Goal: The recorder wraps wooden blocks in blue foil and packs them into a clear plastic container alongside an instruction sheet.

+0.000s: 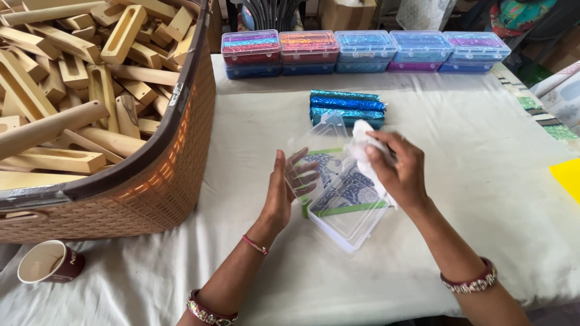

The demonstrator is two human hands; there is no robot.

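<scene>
A clear plastic box (347, 214) lies open on the white tablecloth (471, 157), its lid (314, 145) tilted up at the far side. Blue patterned material shows inside it. My left hand (284, 190) holds the box's left edge, thumb up and fingers behind the clear lid. My right hand (399, 172) grips a crumpled white cloth (362, 142) over the box. Just beyond the box lie three glittery blue-green rolls (347, 107).
A large brown woven basket (163, 181) full of pale wooden pieces (78, 84) fills the left. A row of lidded clear boxes (365, 51) with coloured contents lines the far edge. A paper cup (48, 262) stands near left. A yellow sheet (568, 178) lies at right.
</scene>
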